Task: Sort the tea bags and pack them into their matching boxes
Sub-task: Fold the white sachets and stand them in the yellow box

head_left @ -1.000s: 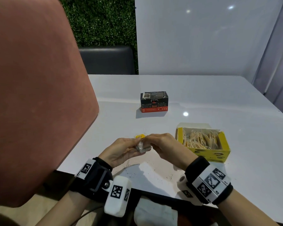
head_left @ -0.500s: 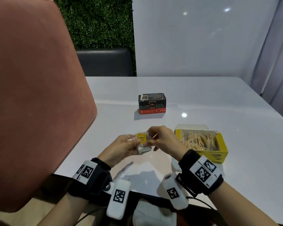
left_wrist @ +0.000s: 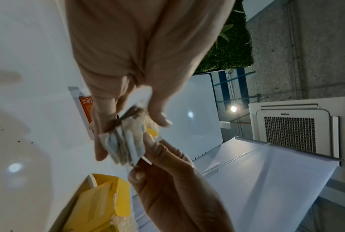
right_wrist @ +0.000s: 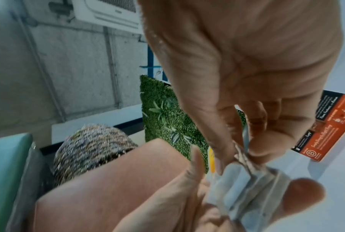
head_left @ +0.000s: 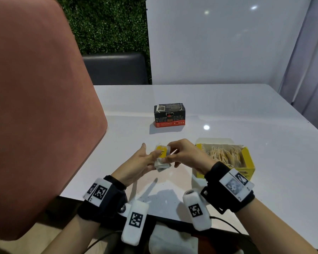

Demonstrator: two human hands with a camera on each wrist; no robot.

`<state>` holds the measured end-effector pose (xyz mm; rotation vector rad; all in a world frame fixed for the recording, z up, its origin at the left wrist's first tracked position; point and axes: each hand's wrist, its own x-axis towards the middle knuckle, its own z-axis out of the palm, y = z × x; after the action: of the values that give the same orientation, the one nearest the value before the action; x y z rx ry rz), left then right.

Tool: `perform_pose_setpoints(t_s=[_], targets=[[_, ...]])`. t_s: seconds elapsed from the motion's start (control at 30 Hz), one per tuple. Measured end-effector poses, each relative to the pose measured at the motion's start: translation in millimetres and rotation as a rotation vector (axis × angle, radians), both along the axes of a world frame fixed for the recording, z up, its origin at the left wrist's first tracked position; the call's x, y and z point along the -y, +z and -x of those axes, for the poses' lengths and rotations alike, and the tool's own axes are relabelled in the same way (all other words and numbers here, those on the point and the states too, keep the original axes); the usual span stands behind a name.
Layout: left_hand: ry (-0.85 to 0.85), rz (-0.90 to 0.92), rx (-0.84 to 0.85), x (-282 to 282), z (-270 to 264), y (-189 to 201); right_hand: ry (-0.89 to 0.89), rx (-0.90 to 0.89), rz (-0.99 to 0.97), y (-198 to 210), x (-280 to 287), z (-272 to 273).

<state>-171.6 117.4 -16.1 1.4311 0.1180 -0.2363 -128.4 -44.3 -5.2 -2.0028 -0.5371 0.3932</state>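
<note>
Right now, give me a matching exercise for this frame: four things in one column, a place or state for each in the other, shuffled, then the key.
1. black box
2. yellow box
3. tea bags
4. chair

a. held between left hand and right hand
b. open, by the right wrist
c. shut, mid-table
d. beyond the table's far edge

Pairs: 1-c, 2-b, 3-a, 4-d

An office or café-like indoor room: glossy white counter (head_left: 228, 110), artificial green leaf wall (head_left: 106, 24) upper left, ceiling cassette air-conditioner (left_wrist: 292, 124).
</note>
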Motion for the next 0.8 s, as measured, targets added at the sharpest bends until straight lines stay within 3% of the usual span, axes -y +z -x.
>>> perform_pose_setpoints(t_s=[0.13,0.3,0.5,0.57,0.7,0.8], targets=[[-0.22,-0.241,0.083,9.3,2.8,8.0,-0.059,-0.016,-0.091,3.8,10.3,-2.7],[-0.17,-0.359,0.129,21.7,-9.1,9.0,-0.021,0.003,0.027,12.7,27.3,-5.9],[-0.278,-0.65,0.252,38.8,-21.8,12.9,0.085,0.064,0.15,26.7,42.7,-12.4],[-0.294,-0.629,0.251,37.5,-26.8,12.7,0.061,0.086,0.147,26.6,45.8,-14.8],[-0.216,-0.34,0.16,29.7,-28.0,13.3,0.025,0.074,0.134,24.7,53.9,-17.9],[-0.142,-0.332,0.163,27.7,-26.8,15.0,0.055,0.073,0.119,24.4,53.2,-18.1]])
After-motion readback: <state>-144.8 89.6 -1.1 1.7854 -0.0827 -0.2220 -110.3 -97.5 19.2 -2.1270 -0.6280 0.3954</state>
